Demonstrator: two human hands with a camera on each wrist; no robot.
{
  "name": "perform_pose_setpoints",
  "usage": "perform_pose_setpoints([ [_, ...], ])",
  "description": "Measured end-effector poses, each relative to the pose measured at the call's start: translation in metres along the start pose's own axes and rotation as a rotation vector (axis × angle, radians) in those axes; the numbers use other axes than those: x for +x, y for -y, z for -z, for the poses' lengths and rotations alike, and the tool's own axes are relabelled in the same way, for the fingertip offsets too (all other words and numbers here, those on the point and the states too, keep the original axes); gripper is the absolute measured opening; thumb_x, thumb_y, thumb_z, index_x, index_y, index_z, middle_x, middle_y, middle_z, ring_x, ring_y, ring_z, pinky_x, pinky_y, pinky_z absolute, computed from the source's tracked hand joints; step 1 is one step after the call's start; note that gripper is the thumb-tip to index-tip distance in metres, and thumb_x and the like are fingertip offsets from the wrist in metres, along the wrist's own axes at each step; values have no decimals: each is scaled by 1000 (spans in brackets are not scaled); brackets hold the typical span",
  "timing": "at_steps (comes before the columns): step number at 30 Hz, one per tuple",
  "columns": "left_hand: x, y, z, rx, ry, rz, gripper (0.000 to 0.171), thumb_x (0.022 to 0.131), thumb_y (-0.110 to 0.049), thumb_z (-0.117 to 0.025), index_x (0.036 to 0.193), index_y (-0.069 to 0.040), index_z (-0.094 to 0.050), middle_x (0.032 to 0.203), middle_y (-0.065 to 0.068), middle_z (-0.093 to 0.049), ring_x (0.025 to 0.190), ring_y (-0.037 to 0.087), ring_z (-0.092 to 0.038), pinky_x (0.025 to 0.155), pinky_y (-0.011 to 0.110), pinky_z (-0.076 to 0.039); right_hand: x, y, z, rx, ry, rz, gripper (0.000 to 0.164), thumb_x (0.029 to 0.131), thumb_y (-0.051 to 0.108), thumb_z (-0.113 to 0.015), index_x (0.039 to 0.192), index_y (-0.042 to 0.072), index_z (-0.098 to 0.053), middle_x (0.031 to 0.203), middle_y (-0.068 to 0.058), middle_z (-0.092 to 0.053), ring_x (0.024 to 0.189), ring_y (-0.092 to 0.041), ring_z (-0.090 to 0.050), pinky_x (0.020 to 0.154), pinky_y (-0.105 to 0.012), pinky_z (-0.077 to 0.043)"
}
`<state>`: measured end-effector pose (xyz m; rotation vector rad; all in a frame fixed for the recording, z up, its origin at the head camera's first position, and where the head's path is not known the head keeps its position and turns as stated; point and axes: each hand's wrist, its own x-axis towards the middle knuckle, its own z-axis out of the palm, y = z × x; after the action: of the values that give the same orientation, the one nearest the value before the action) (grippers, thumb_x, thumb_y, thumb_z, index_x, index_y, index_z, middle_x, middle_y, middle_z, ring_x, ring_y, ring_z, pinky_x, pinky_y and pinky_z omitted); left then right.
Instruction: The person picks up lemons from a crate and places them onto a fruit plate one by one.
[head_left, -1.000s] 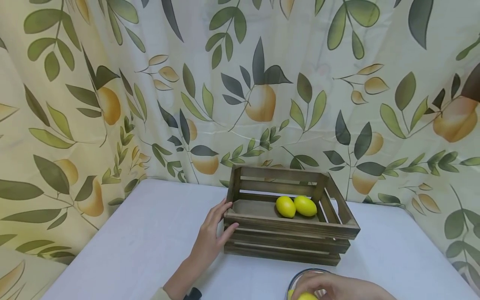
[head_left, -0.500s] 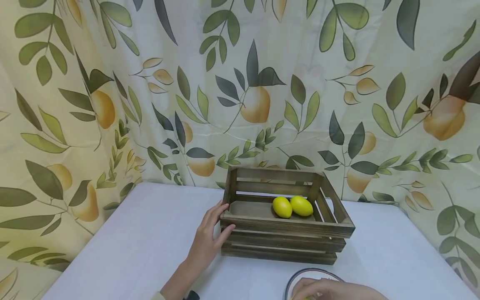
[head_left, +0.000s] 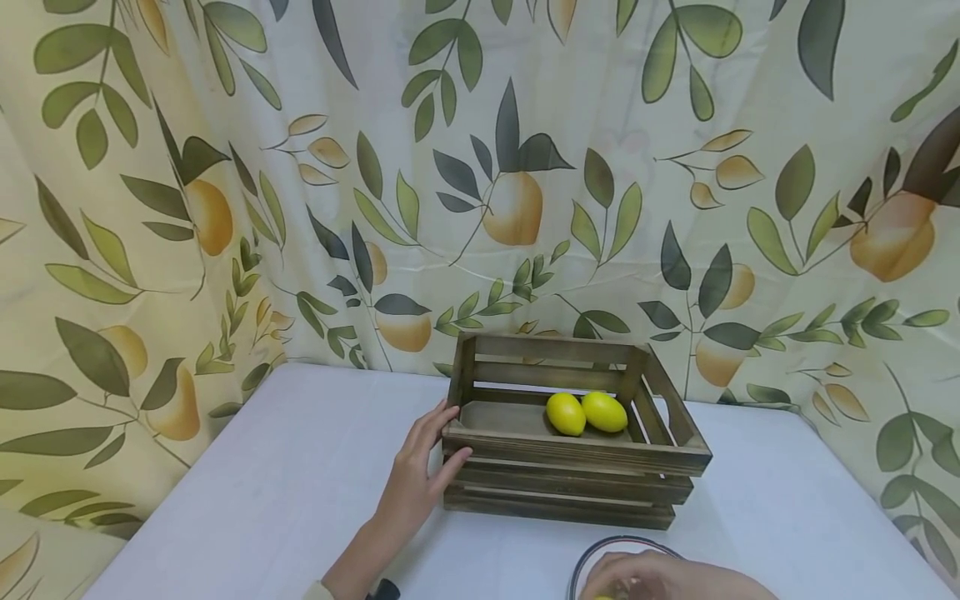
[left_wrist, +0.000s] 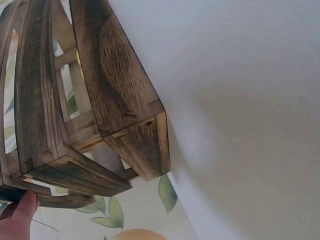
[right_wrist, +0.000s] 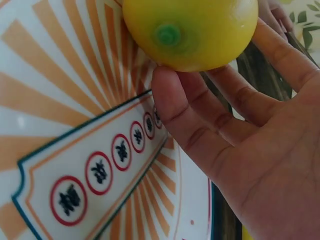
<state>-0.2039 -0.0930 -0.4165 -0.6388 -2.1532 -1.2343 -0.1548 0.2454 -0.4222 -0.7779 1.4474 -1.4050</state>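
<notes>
My left hand (head_left: 412,487) grips the left front corner of a brown slatted wooden crate (head_left: 570,475), fingers over its end rim and thumb on the front slat. Two yellow lemons (head_left: 565,414) lie side by side inside the crate. At the bottom edge of the head view, my right hand (head_left: 648,575) is over a round plate (head_left: 611,543) and mostly hides what it holds. The right wrist view shows a lemon (right_wrist: 190,30) with a green tip, held by that hand's bent fingers close over the plate's orange-rayed, lettered face.
The crate and plate stand on a white-covered table (head_left: 300,467), the plate just in front of the crate. A curtain (head_left: 480,275) printed with fruit and leaves hangs behind and to the left of the table.
Less of the yellow lemon shows under my right hand than one second ago, and the fingers have shifted slightly over the plate. My left hand stays on the crate; the head view shifts slightly.
</notes>
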Motion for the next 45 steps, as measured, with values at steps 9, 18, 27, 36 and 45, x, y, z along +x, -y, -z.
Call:
perform_pose_setpoints([
  [9,0,4,-3,34,-28,-50,56,88,-13,-73,138,-6,-50,144,14,-47,127,29,-53,98,38,-50,-4,11,10,-194,-28,21,34,102,20,-53,131,3,-55,131,-7,-52,118,-16,-47,92,-29,-46],
  [18,-1,3,-1,46,-26,-42,56,88,-13,-73,138,-6,-50,143,13,-48,126,30,-53,98,41,-50,-7,24,18,-314,-2,195,42,94,-7,-53,134,5,-52,134,-8,-54,107,-20,-55,89,-28,-53],
  [27,1,1,-1,24,-32,-54,56,87,-10,-74,138,-8,-50,142,16,-48,125,30,-54,97,39,-51,-5,41,23,-343,23,355,48,89,-15,-51,134,3,-53,134,-14,-53,121,-21,-51,88,-39,-56],
  [36,-1,1,-2,13,-31,-37,56,87,-11,-74,137,-6,-51,143,14,-48,125,29,-54,99,40,-50,-6,66,31,-472,21,488,57,81,-26,-49,131,2,-53,132,-14,-54,116,-23,-55,85,-37,-57],
  [45,0,2,0,41,-28,-37,56,88,-13,-74,138,-8,-50,143,13,-48,126,30,-53,97,44,-50,-15,104,35,-630,29,495,58,79,-22,-55,132,3,-53,132,-13,-53,116,-21,-55,83,-36,-57],
])
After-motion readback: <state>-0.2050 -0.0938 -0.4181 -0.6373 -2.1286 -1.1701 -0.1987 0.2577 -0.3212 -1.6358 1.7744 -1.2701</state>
